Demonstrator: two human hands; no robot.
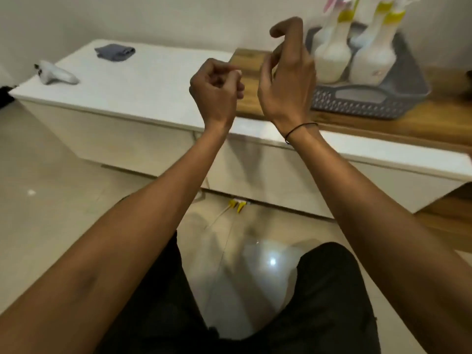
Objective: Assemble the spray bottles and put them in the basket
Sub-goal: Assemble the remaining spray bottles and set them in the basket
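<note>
Soft, even indoor light, a bit dim and warm. A bright glare spot sits on the glossy floor (pixel 272 261) at lower centre. Motion blur smears the right hand (pixel 286 80) and upper-right corner; edges bow outward.

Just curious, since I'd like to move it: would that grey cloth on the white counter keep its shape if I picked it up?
Probably not. The grey cloth lies crumpled in soft folds on the white counter, so it would likely droop. It looks thin and light. It should not roll or break.
</note>
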